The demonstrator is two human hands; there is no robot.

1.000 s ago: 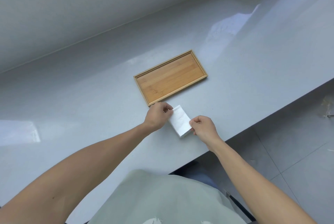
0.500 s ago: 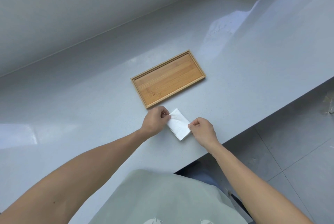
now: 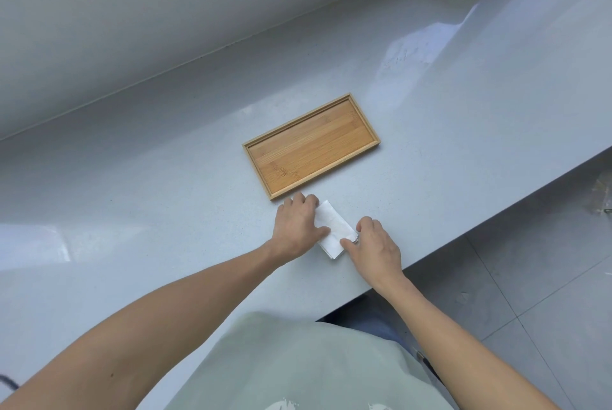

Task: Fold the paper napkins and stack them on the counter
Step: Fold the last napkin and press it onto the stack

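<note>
- Left hand (image 3: 295,227) flat, grip spread wide, palm and thumb pressing the folded napkin's (image 3: 332,230) left edge.
- Right hand (image 3: 376,245) at its near-right corner, grip seemingly pinching the layers, though fingertips hidden.
- Napkin flat on grey tabletop (image 3: 165,211), between both hands, just before the wooden tray (image 3: 311,146).

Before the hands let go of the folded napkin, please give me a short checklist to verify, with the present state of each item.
1. Napkin lies flat on the counter: ok.
2. Left hand presses its left side: ok.
3. Right hand touches its right corner: ok.
4. Edges are aligned: cannot tell, both hands cover them.
5. Napkin is clear of the counter's front edge: ok.
6. Wooden tray is free of napkins and apart from this one: ok.
</note>
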